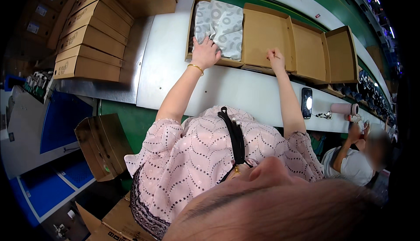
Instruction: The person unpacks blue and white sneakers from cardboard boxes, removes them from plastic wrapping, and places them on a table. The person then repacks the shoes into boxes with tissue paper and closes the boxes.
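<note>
On the white worktop lies a shallow brown cardboard box (191, 31). Light grey tissue paper (225, 26) with a darker ring pattern covers what is inside. My left hand (205, 52) rests on the paper's near left part, fingers spread and holding nothing. To the right of the paper, brown cardboard panels (267, 26) with raised edges spread out in a row. Over the near edge of the first panel is my right hand (275, 60), its fingers curled together in a pinch. What they hold, if anything, is too small to make out.
Stacked shoebox-like cartons (94, 44) stand at the left. A phone (307, 103) and a pink cylinder (344, 108) lie on the worktop at the right. Another person (350, 164) sits at the lower right. An open carton (103, 147) stands low at the left.
</note>
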The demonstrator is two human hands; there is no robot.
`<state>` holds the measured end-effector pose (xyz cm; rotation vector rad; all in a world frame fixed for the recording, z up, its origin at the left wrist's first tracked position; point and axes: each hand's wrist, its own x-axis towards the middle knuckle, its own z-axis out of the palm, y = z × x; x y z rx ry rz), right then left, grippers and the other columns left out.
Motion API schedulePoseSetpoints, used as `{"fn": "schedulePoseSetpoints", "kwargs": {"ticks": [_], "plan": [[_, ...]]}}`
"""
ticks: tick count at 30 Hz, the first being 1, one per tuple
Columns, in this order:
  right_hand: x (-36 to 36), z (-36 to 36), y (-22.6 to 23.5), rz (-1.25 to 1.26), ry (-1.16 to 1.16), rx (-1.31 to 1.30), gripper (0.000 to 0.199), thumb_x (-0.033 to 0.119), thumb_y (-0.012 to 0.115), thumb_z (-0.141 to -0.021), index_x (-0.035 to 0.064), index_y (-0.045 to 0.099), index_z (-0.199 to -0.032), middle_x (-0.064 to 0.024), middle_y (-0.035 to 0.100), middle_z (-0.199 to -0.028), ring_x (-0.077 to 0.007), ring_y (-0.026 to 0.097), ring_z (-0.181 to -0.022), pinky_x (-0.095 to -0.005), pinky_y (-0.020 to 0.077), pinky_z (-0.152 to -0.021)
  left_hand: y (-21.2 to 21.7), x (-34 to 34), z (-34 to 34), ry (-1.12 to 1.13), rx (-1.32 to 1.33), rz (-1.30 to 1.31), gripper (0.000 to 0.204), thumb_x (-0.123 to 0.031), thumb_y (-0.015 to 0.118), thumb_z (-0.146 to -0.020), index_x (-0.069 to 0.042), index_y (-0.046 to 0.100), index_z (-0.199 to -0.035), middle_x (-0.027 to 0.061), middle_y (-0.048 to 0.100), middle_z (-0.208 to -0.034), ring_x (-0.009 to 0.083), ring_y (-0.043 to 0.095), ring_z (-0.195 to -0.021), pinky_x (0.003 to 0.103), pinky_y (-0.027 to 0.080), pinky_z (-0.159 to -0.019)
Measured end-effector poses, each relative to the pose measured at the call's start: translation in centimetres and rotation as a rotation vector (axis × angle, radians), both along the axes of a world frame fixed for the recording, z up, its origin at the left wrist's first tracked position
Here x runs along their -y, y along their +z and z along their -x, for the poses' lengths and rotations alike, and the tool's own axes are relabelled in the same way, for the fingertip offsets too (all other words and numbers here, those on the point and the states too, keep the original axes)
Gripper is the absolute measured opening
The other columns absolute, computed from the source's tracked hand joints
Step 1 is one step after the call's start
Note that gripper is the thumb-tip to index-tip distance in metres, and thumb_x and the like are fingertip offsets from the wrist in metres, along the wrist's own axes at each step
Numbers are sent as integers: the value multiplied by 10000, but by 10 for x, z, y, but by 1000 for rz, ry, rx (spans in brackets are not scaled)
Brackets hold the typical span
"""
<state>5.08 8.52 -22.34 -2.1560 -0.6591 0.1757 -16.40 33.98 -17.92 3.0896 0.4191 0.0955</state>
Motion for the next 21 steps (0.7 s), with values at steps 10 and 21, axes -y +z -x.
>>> {"fn": "schedulePoseSetpoints", "kwargs": {"ticks": [10,21], "plan": [[2,10,8,-148,-52,-264,257,260,554,-882,9,549,-829,-69,627,-710,-128,586,-652,-268,462,-608,-8,-7,1,-10,20,13,349,-379,477,-848,-124,587,-1058,24,506,-1218,203,353,-1277,642,217,-997],[-5,25,19,59,-54,-212,281,309,548,-867,32,575,-829,-67,657,-743,-154,636,-710,-283,459,-670,-9,-9,4,-6,78,74,374,-387,509,-822,-122,599,-1069,20,529,-1200,197,374,-1264,646,191,-1006]]}}
